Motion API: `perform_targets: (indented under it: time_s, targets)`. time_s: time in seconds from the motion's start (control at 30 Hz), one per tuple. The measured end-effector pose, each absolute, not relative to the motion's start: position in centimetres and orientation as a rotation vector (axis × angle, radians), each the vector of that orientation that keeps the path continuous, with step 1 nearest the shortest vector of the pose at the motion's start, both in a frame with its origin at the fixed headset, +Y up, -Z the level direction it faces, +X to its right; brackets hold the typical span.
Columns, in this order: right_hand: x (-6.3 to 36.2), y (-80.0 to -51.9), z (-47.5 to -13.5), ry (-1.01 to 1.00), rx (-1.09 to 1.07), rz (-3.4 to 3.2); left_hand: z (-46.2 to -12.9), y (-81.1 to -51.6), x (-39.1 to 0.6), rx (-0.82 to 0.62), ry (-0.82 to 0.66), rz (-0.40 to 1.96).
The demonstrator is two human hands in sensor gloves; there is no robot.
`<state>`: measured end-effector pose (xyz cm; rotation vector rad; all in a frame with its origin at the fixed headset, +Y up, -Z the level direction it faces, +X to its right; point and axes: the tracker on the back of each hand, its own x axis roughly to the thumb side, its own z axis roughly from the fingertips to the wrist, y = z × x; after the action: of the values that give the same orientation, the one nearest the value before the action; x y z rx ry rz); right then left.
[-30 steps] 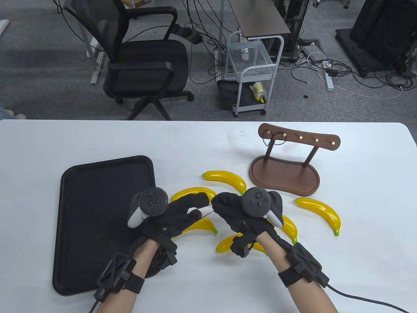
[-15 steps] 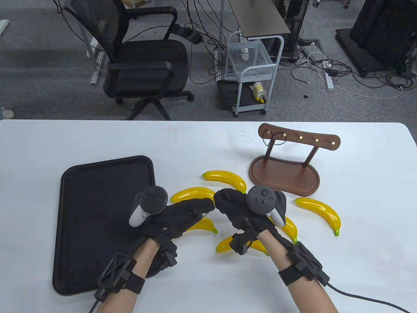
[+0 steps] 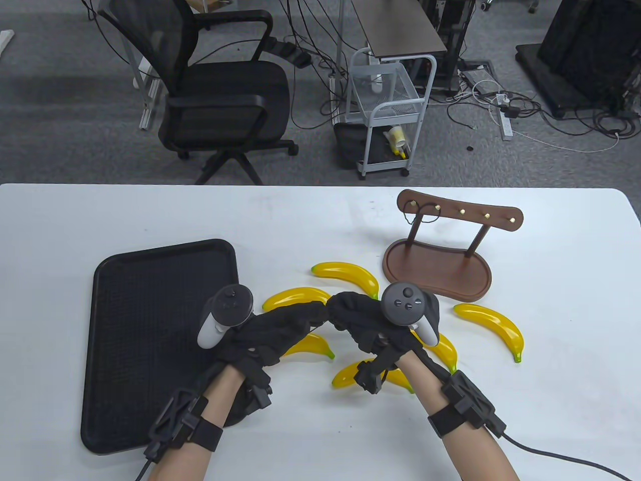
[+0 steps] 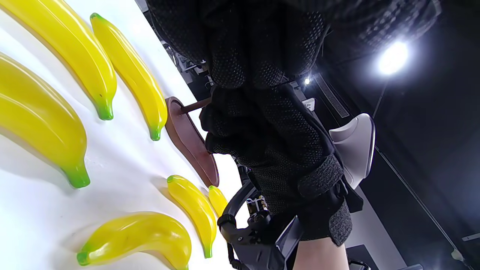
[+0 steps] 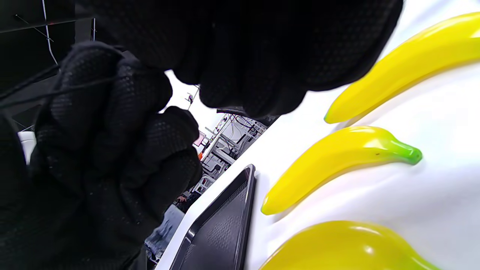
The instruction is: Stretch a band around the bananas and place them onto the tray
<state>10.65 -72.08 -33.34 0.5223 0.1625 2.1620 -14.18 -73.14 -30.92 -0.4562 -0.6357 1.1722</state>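
I am seeing the fingertips of my left hand [image 3: 273,333] and right hand [image 3: 363,320] meeting above the table [image 3: 300,220], both sets of fingers curled; in the right wrist view a thin black band [image 5: 56,90] is running across the left hand's curled fingers [image 5: 108,97], so the left is pinching it, while I cannot tell for sure whether the right is gripping the band too. No writing or brand is reading clearly anywhere. Around the hands the yellow bananas [image 3: 345,275] are lying loose on the white table, six of them, some partly hiding under the gloves, all apart from the black tray [image 3: 150,280], which is sitting to the left with my left wrist hanging over its near right corner. A brown wooden stand [image 3: 435,270] with brass pegs is standing beyond the right hand, with another dark band [image 3: 425,213] hanging on its crossbar. Past the table's far edge I am looking at grey carpet, a black office chair [image 3: 220,95], a small white cart [image 3: 388,110] and cables trailing across the floor.
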Motion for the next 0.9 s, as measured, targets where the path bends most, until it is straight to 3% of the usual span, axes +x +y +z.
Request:
perform_targets:
  time_s: [0.33, 0.9]
  targets:
    - [10.4, -72.2, -33.2, 0.192, 0.539, 2.124, -30.8, -73.0, -14.0, -0.484, -0.655, 1.255]
    - [10.4, -73.0, -33.3, 0.304, 0.563, 1.935, -30.8, -72.4, -14.3, -0.466, -0.653, 1.203]
